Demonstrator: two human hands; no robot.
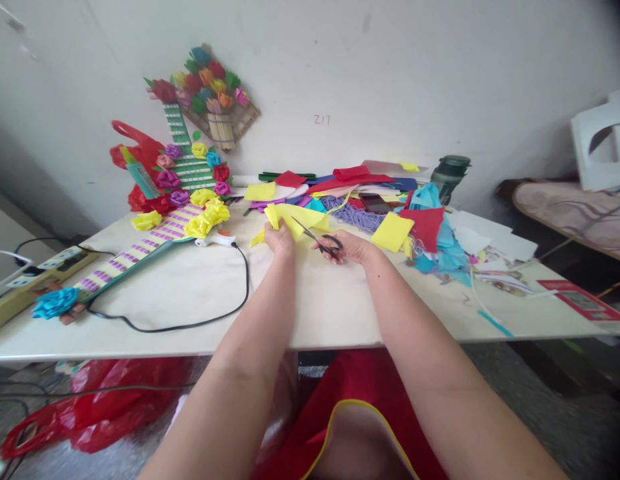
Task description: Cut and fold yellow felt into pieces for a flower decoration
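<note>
In the head view my left hand (281,239) is closed on a sheet of yellow crepe paper (310,218), which spreads out to the right above the table. My right hand (351,247) grips a pair of scissors (332,245) by its dark handles. The scissor blades point up and left and lie against the yellow paper; whether they are cutting it I cannot tell. A smaller yellow piece (393,231) lies right of the scissors, beside a red piece (424,228). Purple shredded paper (355,215) sits just behind my hands.
On the left rest a guitar-shaped craft (140,245) with paper flowers and a glue gun (216,240) with a looping black cord. A green bottle (449,179) stands at the back right. Coloured paper sheets (360,179) are piled along the wall. A power strip (45,270) lies far left.
</note>
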